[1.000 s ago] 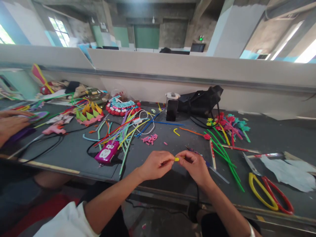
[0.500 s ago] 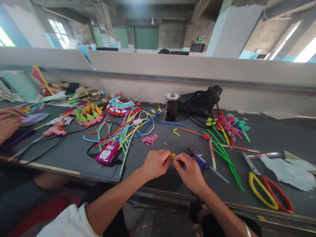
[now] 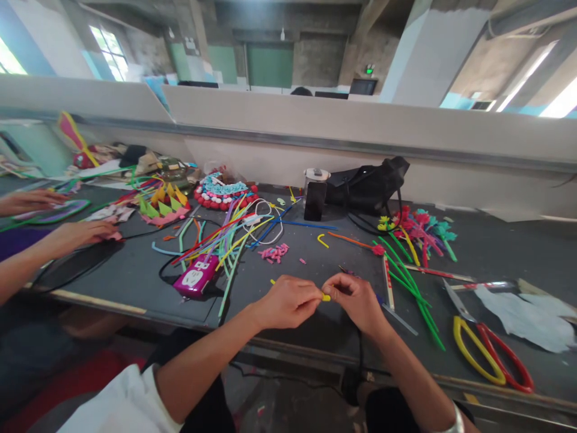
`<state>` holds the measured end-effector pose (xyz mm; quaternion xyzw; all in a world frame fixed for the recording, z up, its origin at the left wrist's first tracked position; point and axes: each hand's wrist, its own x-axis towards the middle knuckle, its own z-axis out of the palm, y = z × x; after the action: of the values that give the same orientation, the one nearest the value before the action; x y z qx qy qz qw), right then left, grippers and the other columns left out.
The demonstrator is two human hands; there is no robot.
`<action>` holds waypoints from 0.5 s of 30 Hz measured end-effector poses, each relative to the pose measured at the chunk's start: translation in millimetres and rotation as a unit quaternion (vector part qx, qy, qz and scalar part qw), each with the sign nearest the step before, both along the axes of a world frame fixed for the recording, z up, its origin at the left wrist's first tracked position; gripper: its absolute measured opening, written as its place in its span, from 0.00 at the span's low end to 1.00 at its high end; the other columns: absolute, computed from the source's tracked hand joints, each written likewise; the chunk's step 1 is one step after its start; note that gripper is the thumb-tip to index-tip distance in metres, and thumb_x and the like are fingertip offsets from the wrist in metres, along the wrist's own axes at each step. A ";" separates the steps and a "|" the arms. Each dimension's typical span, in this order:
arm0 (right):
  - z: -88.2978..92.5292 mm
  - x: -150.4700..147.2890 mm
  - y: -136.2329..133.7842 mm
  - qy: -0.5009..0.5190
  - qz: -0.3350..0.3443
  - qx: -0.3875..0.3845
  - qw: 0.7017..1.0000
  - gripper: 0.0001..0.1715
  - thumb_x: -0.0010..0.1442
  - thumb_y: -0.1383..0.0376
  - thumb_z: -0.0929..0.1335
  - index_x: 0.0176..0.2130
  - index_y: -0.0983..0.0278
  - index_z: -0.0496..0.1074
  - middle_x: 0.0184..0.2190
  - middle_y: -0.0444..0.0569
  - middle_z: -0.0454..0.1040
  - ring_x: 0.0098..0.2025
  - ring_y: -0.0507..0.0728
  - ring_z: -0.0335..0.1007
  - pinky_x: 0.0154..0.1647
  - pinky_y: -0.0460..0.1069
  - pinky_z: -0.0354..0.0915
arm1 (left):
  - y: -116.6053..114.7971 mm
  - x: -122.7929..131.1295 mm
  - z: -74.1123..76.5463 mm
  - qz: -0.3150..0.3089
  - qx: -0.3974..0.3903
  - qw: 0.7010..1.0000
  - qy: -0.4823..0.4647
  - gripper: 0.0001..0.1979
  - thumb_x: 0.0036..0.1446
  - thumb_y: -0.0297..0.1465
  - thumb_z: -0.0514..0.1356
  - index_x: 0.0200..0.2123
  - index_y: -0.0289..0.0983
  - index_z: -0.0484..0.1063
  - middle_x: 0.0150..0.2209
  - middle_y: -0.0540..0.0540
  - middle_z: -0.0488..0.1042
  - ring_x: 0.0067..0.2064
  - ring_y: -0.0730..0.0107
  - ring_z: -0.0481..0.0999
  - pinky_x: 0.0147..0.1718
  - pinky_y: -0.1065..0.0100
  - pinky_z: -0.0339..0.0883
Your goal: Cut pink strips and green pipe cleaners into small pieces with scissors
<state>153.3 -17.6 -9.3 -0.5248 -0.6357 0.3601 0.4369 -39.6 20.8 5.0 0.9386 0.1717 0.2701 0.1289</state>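
My left hand [image 3: 288,302] and my right hand [image 3: 356,299] meet over the near edge of the dark table [image 3: 135,276]. Both pinch a short yellow pipe cleaner piece [image 3: 325,297] between their fingertips. A thin yellow end pokes out behind my left hand, near its knuckles. A blue glue gun lies mostly hidden behind my right hand. A bundle of coloured pipe cleaners [image 3: 225,237] lies to the left of my hands. Green stems with pink and teal flowers [image 3: 417,231] lie to the right.
A magenta power strip [image 3: 196,278] sits left of my hands, and yellow and red scissors [image 3: 489,355] lie at the right. A black bag [image 3: 367,186] and a dark jar [image 3: 314,195] stand at the back. Another person's hands [image 3: 76,233] work at the far left.
My hands have shifted slightly right and now pull the yellow piece between them. The other person's hand at the left has reached onto the table toward the pink glue gun.
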 end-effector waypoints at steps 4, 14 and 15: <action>-4.2 -3.4 1.3 0.081 -0.003 -0.071 0.994 0.15 0.53 0.54 0.70 0.27 0.64 0.72 0.20 0.40 0.67 0.24 0.50 0.60 0.26 0.45 0.56 | -2.2 2.6 -5.2 0.032 -0.019 0.998 -0.057 0.08 0.59 0.24 0.51 0.33 0.36 0.69 0.27 0.49 0.73 0.28 0.75 0.70 0.29 0.73 0.58; -4.0 -13.3 -3.7 0.129 -0.023 -0.096 0.987 0.19 0.54 0.53 0.70 0.22 0.64 0.67 0.18 0.39 0.62 0.22 0.49 0.55 0.25 0.46 0.53 | -4.8 12.2 -11.8 0.140 -0.150 0.970 -0.127 0.07 0.55 0.26 0.55 0.31 0.36 0.73 0.25 0.50 0.73 0.26 0.77 0.67 0.27 0.74 0.57; -3.8 -13.9 -4.1 0.130 -0.024 -0.094 0.987 0.19 0.54 0.53 0.70 0.23 0.64 0.67 0.18 0.39 0.62 0.22 0.49 0.55 0.25 0.46 0.53 | -4.5 12.8 -10.8 0.147 -0.181 0.964 -0.131 0.07 0.55 0.26 0.55 0.31 0.35 0.74 0.25 0.51 0.73 0.25 0.77 0.67 0.26 0.75 0.56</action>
<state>139.4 -21.7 -13.0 -0.5278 -0.5240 0.4725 0.4729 -26.8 16.3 -5.8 0.8204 0.3355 0.3713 0.2766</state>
